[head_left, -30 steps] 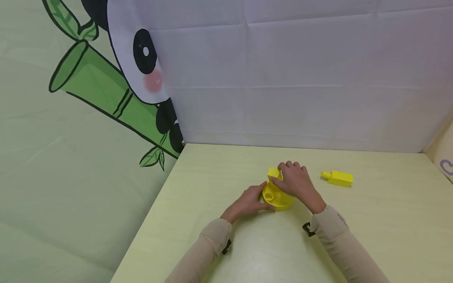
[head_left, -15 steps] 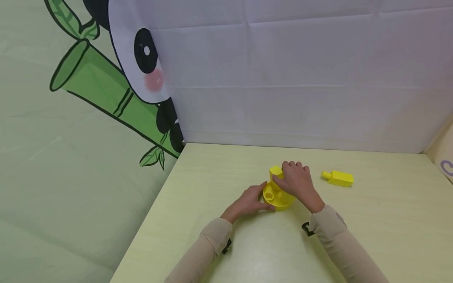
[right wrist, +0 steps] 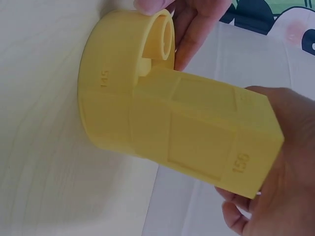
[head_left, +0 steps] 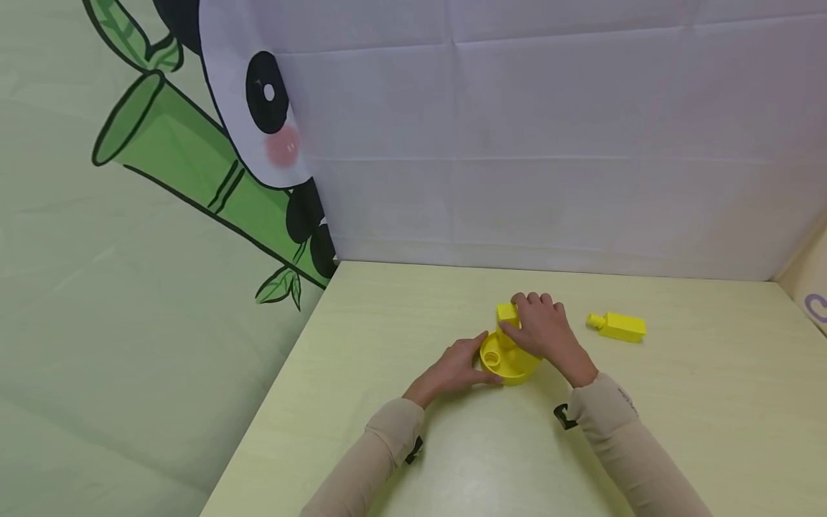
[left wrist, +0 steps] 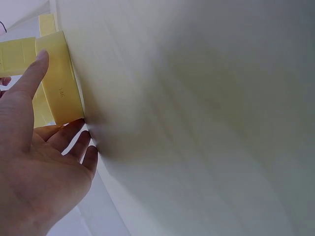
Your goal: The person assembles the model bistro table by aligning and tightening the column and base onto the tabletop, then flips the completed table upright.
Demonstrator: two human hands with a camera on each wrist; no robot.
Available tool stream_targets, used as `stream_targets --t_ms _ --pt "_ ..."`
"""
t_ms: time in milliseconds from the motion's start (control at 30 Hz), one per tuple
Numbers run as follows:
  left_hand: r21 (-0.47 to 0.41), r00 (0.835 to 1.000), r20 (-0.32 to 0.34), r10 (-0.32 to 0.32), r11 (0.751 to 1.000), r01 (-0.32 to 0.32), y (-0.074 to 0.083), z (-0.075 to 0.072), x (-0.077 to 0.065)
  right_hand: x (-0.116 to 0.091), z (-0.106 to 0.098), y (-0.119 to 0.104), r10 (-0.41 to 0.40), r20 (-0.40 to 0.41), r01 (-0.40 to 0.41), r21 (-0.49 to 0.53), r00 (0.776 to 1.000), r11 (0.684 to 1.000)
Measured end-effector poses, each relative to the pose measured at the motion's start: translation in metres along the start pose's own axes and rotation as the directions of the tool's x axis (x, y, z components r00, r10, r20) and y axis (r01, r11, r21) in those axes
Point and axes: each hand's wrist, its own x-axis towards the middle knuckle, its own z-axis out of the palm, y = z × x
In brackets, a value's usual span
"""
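A round yellow plastic base [head_left: 510,373] with raised rim and ring-shaped socket [right wrist: 166,42] sits on the table. My left hand [head_left: 452,368] holds its left side between thumb and fingers. On the base's far side, my right hand [head_left: 543,327] grips an upright yellow rectangular block [head_left: 507,314], its thumb toward the left and fingers over the far side. In the right wrist view, a yellow block marked 155 [right wrist: 206,135] stands on the base in front of that hand, hiding part of its grip. The base's side [left wrist: 64,81] shows in the left wrist view.
A loose yellow block with a narrow round neck [head_left: 620,327] lies on its side to the right of the hands. The pale wooden table [head_left: 711,402] ends at a white cloth backdrop [head_left: 549,158]; a green printed sheet [head_left: 129,345] hangs at left.
The gripped block has shifted slightly right and become more upright, with the right hand turning along with it. My left hand, the base and the loose block stay put.
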Motion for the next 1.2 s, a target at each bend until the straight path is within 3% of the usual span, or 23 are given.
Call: stream_targets --t_ms 167,500,800,933,1067,1200 --pt "0.006 1.0 0.005 0.002 1.0 -0.002 0.0 0.0 0.0 -0.003 0.002 0.002 0.049 -0.027 -0.049 0.007 0.998 0.999" --pt "0.003 1.0 0.006 0.002 1.0 -0.002 0.0 0.001 0.001 -0.004 0.002 0.002 0.046 -0.082 -0.046 -0.005 0.996 0.999" --pt "0.007 1.0 -0.002 0.012 1.0 -0.012 -0.003 0.002 0.001 -0.007 0.002 0.006 0.048 -0.07 -0.047 0.02 0.996 0.999" --pt "0.008 1.0 -0.004 0.005 1.0 -0.005 -0.003 0.002 -0.001 -0.014 0.002 0.026 0.048 -0.123 -0.035 0.105 0.991 0.994" --pt "-0.012 1.0 0.007 -0.013 1.0 0.013 -0.001 0.001 -0.002 -0.031 0.005 0.063 0.068 -0.236 -0.027 0.174 0.969 0.984" --pt "-0.019 0.999 0.014 -0.029 0.999 0.03 0.0 0.0 -0.003 -0.051 0.008 0.102 0.137 -0.291 -0.075 0.213 0.947 0.974"
